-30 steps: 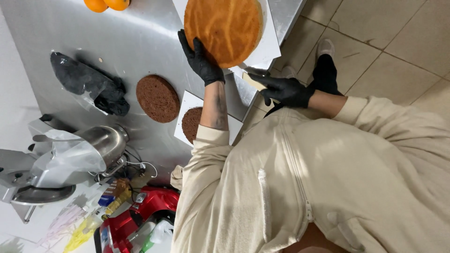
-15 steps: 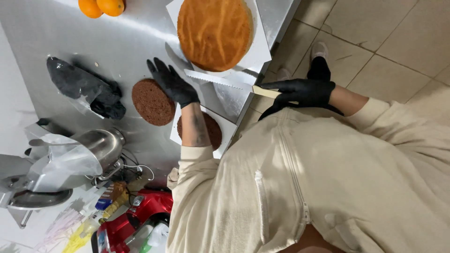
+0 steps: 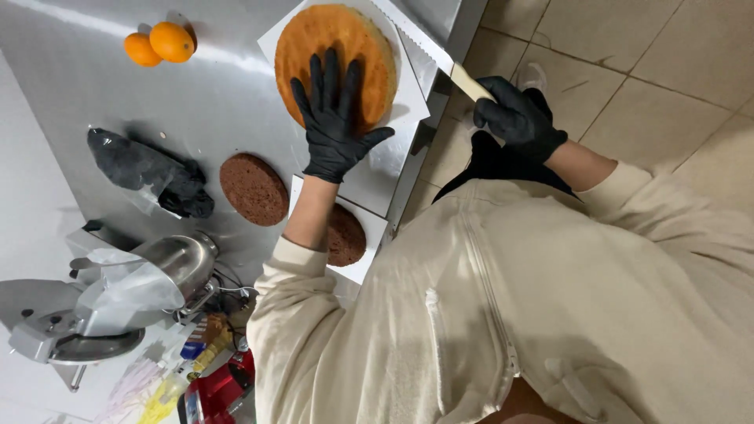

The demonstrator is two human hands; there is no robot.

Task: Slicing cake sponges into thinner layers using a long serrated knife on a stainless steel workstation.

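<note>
A round golden sponge cake (image 3: pixel 334 35) lies on a white square board (image 3: pixel 408 102) at the edge of the steel table (image 3: pixel 196 102). My left hand (image 3: pixel 334 126), in a black glove, rests flat on top of the sponge with its fingers spread. My right hand (image 3: pixel 518 118), also in a black glove, grips the pale handle of a long serrated knife (image 3: pixel 416 35). The blade lies along the sponge's right side, over the board's edge.
Two dark brown cake rounds (image 3: pixel 254 188) (image 3: pixel 349 235) lie below the sponge, the nearer one on a white board under my forearm. Two oranges (image 3: pixel 161 43), a dark filled bag (image 3: pixel 149 173), and a mixer with steel bowl (image 3: pixel 169 263) stand on the left. The tiled floor (image 3: pixel 628 63) lies to the right.
My left hand has moved from beside the brown cake round up onto the sponge and now lies flat on it. My right hand has brought the knife up alongside the sponge.
</note>
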